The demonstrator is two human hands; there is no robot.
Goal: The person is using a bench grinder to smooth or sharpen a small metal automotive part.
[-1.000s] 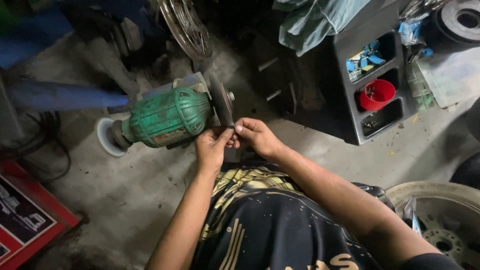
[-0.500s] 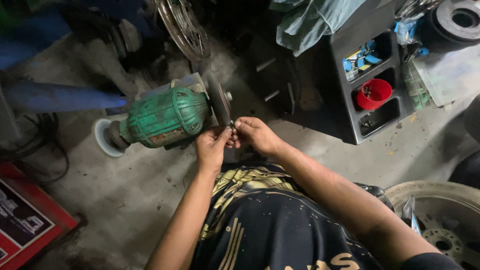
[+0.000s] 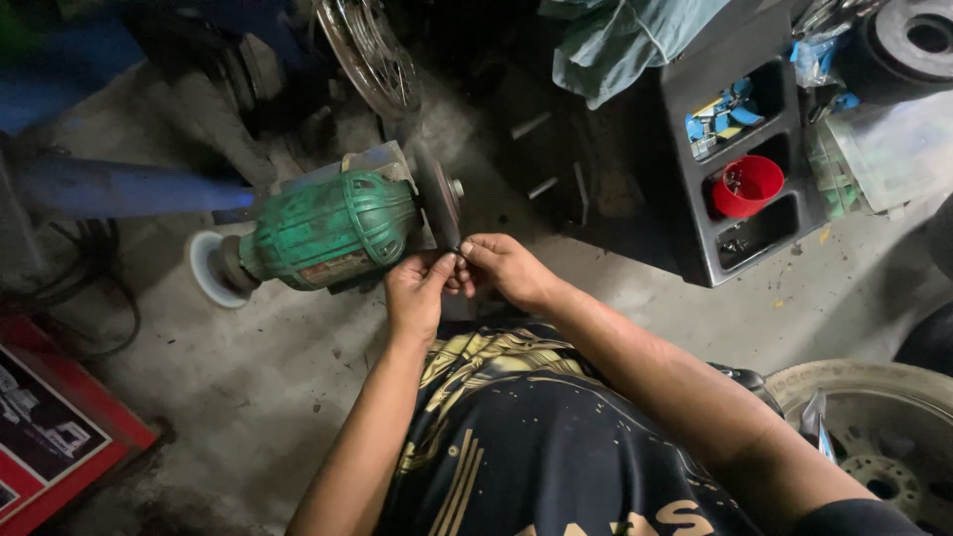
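Note:
A green bench grinder [image 3: 333, 230] sits on the concrete floor, its dark grinding wheel [image 3: 439, 203] on the right end and a white buffing wheel [image 3: 206, 270] on the left. My left hand [image 3: 415, 291] and my right hand [image 3: 504, 268] meet just below the grinding wheel's edge. Their fingertips pinch a small dark piece [image 3: 459, 264] held against the wheel; it is too small to tell what it is.
A black compartment rack [image 3: 754, 213] at the right holds a red cup [image 3: 747, 186] and small blue parts. A light wheel rim [image 3: 879, 437] lies at lower right, a spoked wheel [image 3: 369, 50] at top, a red box [image 3: 60, 442] at lower left.
Both hands have stayed at the grinding wheel with the small piece pinched between them; only slight shifts of the fingers and the view.

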